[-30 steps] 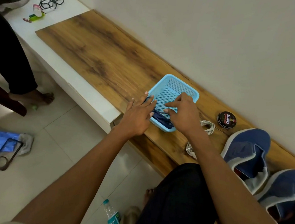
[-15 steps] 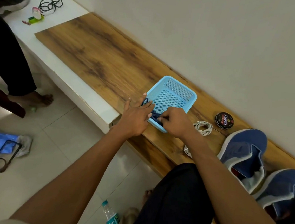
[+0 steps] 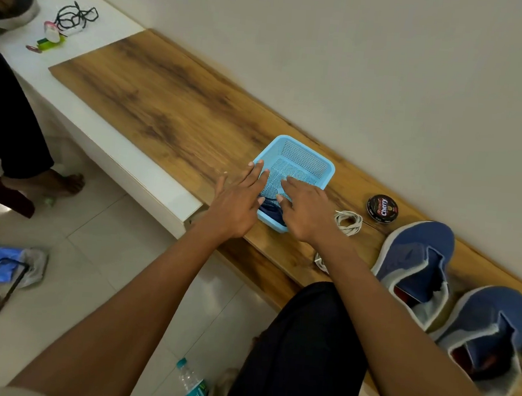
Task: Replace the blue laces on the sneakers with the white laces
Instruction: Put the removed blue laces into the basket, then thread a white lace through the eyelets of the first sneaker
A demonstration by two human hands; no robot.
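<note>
On the wooden bench (image 3: 173, 101) we are resting our left hand (image 3: 235, 205) and right hand (image 3: 306, 211), fingers straight and spread, over the basket (image 3: 301, 157) holding the blue laces (image 3: 269, 211), apparently discarded, while the white laces (image 3: 348, 223) are lying beside the sneakers (image 3: 419, 252), ready for threading.

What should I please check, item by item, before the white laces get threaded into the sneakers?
1. Blue laces off the shoes and in the blue basket: ok.
2. Both hands free: left hand and right hand lie flat, holding nothing: ok.
3. White laces within reach on the wooden board, beside the basket: ok.
4. Both blue sneakers unlaced, tongues open: ok.
5. White laces untangled: cannot tell.
</note>
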